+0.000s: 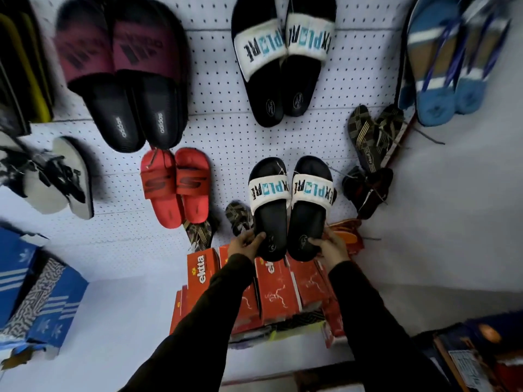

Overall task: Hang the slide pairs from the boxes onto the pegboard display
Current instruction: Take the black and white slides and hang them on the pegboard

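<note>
I hold a pair of black slides with white EXPLORE straps against the white pegboard [226, 142]. My left hand [245, 244] grips the heel of the left slide [270, 210]. The heel of the right slide [308, 213] is gripped by my right hand [331, 246]. Both slides stand side by side, toes up, tied together near the top. Under my hands stands a row of red ekita boxes [277, 287].
The pegboard carries a matching EXPLORE pair [283, 60], maroon adidas slides [124, 77], red slides [175, 188], blue flip-flops [450, 63], dark patterned sandals [373, 137] and a white sandal [62, 179]. Blue adidas boxes [36, 295] stand at lower left.
</note>
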